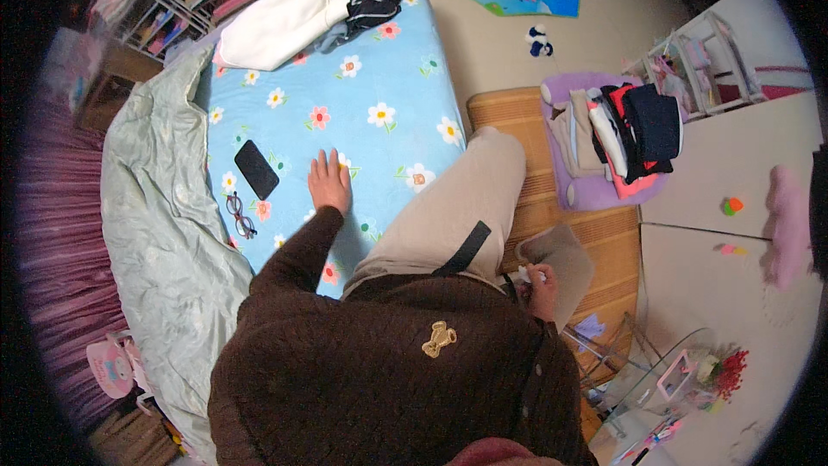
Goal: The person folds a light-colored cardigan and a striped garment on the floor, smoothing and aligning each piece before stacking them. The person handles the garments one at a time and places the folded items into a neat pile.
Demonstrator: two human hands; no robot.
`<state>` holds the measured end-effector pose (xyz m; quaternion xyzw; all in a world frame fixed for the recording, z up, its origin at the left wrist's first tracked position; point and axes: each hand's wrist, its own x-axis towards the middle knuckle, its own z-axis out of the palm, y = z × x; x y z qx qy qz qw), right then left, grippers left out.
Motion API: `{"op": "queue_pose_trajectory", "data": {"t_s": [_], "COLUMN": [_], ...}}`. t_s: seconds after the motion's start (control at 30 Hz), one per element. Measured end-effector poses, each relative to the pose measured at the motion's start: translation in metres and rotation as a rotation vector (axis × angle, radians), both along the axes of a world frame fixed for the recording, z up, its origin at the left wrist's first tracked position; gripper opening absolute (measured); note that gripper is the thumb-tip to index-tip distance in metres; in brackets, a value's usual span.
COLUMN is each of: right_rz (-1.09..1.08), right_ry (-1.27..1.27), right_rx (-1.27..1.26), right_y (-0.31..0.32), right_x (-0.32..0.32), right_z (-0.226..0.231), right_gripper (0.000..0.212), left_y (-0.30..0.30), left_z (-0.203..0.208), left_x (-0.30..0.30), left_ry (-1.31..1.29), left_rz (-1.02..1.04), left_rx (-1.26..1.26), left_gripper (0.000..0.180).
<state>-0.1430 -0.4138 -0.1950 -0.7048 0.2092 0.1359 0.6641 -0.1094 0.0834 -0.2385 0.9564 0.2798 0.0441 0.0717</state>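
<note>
My left hand (329, 183) lies flat on the blue flowered bedsheet (285, 134), its fingers stretched out and nothing in them. Left of it on the bed are a black phone (257, 169) and, just below that, a pair of glasses (240, 216). My right hand (542, 291) is down beside my right hip with the fingers curled in. A bit of something white shows at its fingertips, too small to name. One knee in beige trousers (448, 216) rests along the bed's edge.
A pale green quilt (164, 233) is bunched along the bed's left side. White and dark clothes (289, 17) lie at its far end. Folded clothes (617, 134) are stacked on a purple cushioned seat (578, 194). A glass table with red flowers (733, 371) stands at the lower right.
</note>
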Motion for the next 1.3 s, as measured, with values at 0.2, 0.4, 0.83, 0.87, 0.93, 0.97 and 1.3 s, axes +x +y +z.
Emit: {"op": "queue_pose_trajectory", "data": {"t_s": [0.2, 0.4, 0.83, 0.87, 0.93, 0.97, 1.3], "right_rz": [0.155, 0.559, 0.710, 0.714, 0.696, 0.677, 0.687], "right_ry": [0.051, -0.166, -0.447, -0.413, -0.427, -0.470, -0.525], "right_rx": [0.281, 0.203, -0.219, -0.202, -0.145, -0.104, -0.348], "right_y": [0.064, 0.167, 0.198, 0.200, 0.203, 0.203, 0.223], "right_x": [0.088, 0.155, 0.153, 0.154, 0.158, 0.161, 0.191], "right_z": [0.084, 0.082, 0.050, 0.050, 0.052, 0.054, 0.071], "right_gripper": [0.014, 0.011, 0.013, 0.013, 0.013, 0.013, 0.036], "left_y": [-0.045, 0.007, 0.103, 0.097, 0.086, 0.078, -0.113], "left_z": [-0.002, 0.022, 0.037, 0.034, 0.033, 0.034, 0.138], "left_x": [0.023, 0.149, 0.367, 0.358, 0.321, 0.298, 0.014], "left_ry": [-0.203, -0.549, -0.341, -0.464, -0.459, -0.374, 0.067], "left_rz": [-0.062, -0.239, -0.002, -0.071, -0.201, -0.149, -0.314], "left_rx": [-0.226, -0.366, -0.447, -0.497, -0.723, -0.850, -1.726], "left_gripper": [0.049, 0.036, 0.027, 0.016, 0.015, 0.016, 0.009]}}
